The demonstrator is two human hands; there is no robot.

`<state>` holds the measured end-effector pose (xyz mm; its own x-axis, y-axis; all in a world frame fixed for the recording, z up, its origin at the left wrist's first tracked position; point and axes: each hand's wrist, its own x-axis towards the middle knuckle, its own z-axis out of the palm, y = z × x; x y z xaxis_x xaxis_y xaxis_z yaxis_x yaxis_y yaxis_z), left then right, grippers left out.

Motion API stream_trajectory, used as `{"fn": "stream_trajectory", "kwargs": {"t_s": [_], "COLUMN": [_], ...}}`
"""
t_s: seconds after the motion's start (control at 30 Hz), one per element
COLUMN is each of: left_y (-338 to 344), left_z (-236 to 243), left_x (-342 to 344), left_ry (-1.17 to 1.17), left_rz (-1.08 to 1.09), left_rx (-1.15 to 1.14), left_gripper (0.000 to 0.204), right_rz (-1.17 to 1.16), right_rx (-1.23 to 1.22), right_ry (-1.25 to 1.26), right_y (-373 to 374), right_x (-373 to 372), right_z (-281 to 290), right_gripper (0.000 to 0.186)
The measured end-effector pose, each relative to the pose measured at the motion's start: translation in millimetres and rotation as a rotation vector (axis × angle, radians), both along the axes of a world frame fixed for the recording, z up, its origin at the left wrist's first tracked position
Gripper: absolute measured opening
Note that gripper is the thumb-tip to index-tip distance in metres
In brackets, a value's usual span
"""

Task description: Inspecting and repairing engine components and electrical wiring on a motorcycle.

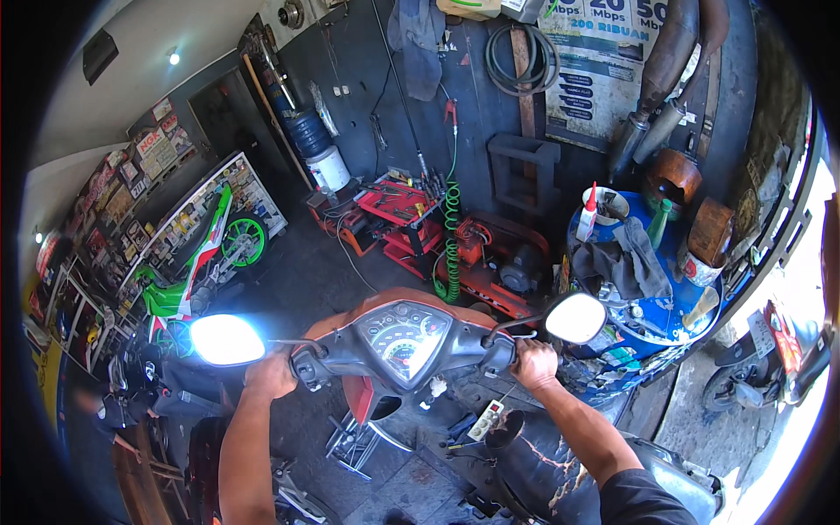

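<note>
An orange-red scooter [343, 323] faces away from me, its dashboard [405, 344] at the middle of the view. My left hand [272, 376] is closed round the left handlebar grip, below a mirror [227, 339] that glares white. The right handlebar grip is wrapped by my right hand [535, 363], beside the brake lever and under the right mirror [575, 317]. Both grips are mostly hidden under my fingers. Lower right lies a black seat [541, 464] with torn, cracked covering.
Ahead stand a red tool cart [398, 203] and a red compressor [490, 262] with a green coiled hose [452, 241]. A cluttered blue drum [643, 337] is close on the right. A green motorbike [171, 297] and a seated person [109, 411] are left. A power strip [486, 421] lies below.
</note>
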<state>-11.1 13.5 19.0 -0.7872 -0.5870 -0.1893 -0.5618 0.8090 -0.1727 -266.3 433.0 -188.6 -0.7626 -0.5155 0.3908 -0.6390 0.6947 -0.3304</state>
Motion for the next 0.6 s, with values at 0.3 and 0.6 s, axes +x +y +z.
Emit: {"fn": "stream_trajectory", "kwargs": {"t_s": [0.3,0.6], "left_y": [14.2,16.1], "left_z": [11.3,13.6], "left_x": [-8.6,-3.1], "left_ry": [0.0,0.016], "left_rz": [0.026,0.021], "left_rx": [0.037,0.051], "left_gripper": [0.065,0.065], "right_rz": [-0.059,0.139], "right_rx": [-0.129,0.303], "right_ry": [0.191,-0.421], "right_y": [-3.0,3.6], "right_x": [1.3,-31.1], "right_z": [-5.8,25.8], "right_gripper": [0.039,0.047]}}
